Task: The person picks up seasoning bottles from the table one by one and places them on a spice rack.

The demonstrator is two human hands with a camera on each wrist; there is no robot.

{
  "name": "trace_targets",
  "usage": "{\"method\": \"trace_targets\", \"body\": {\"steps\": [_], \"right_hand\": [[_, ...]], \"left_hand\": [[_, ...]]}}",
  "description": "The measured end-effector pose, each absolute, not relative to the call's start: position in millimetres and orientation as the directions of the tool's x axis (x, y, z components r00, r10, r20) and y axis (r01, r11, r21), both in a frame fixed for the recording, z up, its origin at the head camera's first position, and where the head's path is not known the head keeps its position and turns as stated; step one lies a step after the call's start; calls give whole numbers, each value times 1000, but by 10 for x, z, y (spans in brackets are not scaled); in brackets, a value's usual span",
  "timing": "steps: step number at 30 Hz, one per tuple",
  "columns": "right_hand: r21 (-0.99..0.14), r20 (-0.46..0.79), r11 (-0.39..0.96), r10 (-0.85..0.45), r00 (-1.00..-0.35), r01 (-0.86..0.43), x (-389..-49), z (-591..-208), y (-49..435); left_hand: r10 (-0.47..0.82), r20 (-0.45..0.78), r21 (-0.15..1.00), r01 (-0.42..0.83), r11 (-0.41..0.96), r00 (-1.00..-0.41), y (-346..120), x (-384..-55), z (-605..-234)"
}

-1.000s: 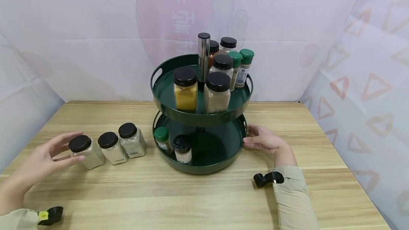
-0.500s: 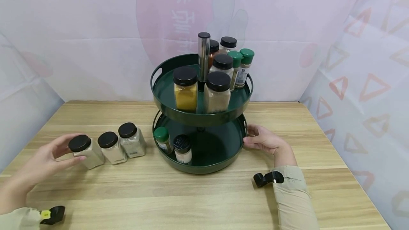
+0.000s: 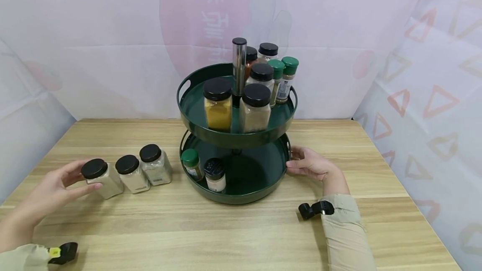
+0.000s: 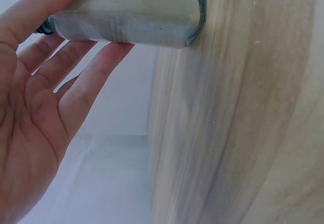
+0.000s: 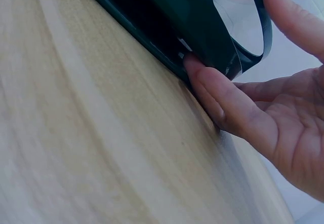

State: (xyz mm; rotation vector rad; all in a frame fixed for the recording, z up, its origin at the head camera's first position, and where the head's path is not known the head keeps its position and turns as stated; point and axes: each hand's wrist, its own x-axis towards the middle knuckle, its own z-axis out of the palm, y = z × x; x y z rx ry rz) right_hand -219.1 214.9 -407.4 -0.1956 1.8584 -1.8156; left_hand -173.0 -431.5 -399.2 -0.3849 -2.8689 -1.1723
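Note:
My left hand holds the leftmost black-lidded spice jar, thumb on the near side and fingers on the far side. In the left wrist view the jar lies across the top, and my left hand reaches its edge with the fingertips. A two-tier dark green spice rack stands mid-table. My right hand touches the right side of its lower tray. In the right wrist view, fingertips rest low on the tray wall, and the thumb is beside the handle cut-out.
Two more pale-filled jars stand to the right of the held one. On the lower tray are a green-capped bottle and a black-capped shaker. The upper tray bears several jars, among them a yellow-filled jar at its front.
My left hand has moved slightly to the right, and its thumb and fingers have come together on the jar. My right hand stays in place at the lower tray.

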Motion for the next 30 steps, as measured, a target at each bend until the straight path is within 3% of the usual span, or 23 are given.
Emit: {"method": "trace_targets", "body": {"steps": [30], "right_hand": [[-960, -276, 84, -454, -847, 268, -2185, -4063, 2139]], "left_hand": [[182, 96, 623, 201, 756, -979, -4290, -1619, -3869]]}}
